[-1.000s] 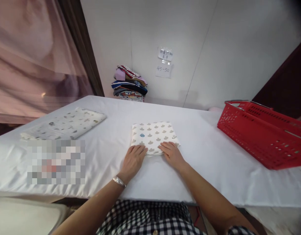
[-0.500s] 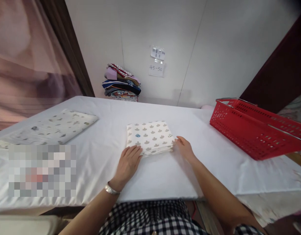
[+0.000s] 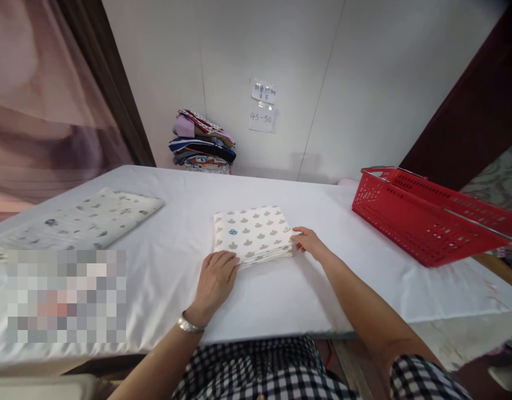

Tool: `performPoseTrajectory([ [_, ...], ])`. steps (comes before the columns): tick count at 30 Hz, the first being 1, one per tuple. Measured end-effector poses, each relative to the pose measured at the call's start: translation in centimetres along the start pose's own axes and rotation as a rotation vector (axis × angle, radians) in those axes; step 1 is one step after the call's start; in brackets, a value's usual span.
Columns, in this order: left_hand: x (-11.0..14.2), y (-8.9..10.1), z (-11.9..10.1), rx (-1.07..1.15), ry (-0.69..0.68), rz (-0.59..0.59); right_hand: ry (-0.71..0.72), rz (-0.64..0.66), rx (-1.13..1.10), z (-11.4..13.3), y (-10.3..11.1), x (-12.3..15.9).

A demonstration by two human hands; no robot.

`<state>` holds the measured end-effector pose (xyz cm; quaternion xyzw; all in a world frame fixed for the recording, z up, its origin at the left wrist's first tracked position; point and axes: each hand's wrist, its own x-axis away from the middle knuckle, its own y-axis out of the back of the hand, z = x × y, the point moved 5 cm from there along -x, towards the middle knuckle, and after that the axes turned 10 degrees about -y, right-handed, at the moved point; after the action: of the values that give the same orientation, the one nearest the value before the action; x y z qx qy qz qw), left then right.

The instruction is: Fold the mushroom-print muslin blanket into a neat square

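Note:
A folded white cloth with grey prints and one blue print lies in the middle of the white table. My left hand rests at its near left corner, fingers curled over the edge. My right hand touches the cloth's right edge, fingers bent and pinching the folded layers. A watch sits on my left wrist.
A red plastic basket stands at the right end of the table. Another folded patterned cloth lies at the left. A stack of colourful folded clothes sits at the back by the wall, under paper notes.
My right hand has moved from the cloth's near edge to its right edge. My left hand slid slightly toward the near left corner. The camera view turned a little to the right.

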<state>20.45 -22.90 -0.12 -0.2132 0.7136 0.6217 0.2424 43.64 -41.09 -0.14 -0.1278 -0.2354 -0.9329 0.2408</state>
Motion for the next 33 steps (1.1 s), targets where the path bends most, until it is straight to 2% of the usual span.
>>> performPoseTrajectory([
  [7, -0.2, 0.3, -0.2, -0.017, -0.024, -0.024, -0.066, 0.005, 0.023, -1.0, 0.5, -0.1],
  [11, -0.2, 0.4, -0.2, -0.016, -0.02, -0.035, -0.134, 0.101, 0.001, -1.0, -0.3, -0.2],
  [14, -0.2, 0.4, -0.2, -0.006, -0.013, -0.03, -0.127, 0.193, -0.12, -0.9, -1.1, -0.3],
  [17, -0.1, 0.4, -0.2, 0.014, -0.003, -0.029, -0.116, 0.206, -0.238, -1.4, -1.3, -0.6],
  [21, 0.2, 0.3, 0.0, 0.056, 0.021, -0.032, -0.143, 0.126, -0.021, -3.0, -1.1, -0.8],
  [23, 0.5, 0.3, 0.1, 0.084, 0.051, -0.053, -0.04, -0.006, 0.175, -2.8, -0.5, -0.7],
  [26, 0.4, 0.4, 0.3, 0.134, 0.113, -0.063, 0.31, -0.207, 0.432, -0.2, -0.6, 0.3],
  [29, -0.9, 0.9, 0.9, 0.139, 0.184, -0.063, 0.615, -0.225, 0.481, 3.2, -2.5, 1.9],
  [31, -2.1, 1.2, 1.6, 0.116, 0.233, -0.065, 0.732, -0.208, 0.485, 5.1, -4.2, 2.4],
  [33, -3.2, 1.1, 2.4, 0.084, 0.274, -0.03, 0.79, -0.207, 0.57, 6.2, -6.1, 2.3],
])
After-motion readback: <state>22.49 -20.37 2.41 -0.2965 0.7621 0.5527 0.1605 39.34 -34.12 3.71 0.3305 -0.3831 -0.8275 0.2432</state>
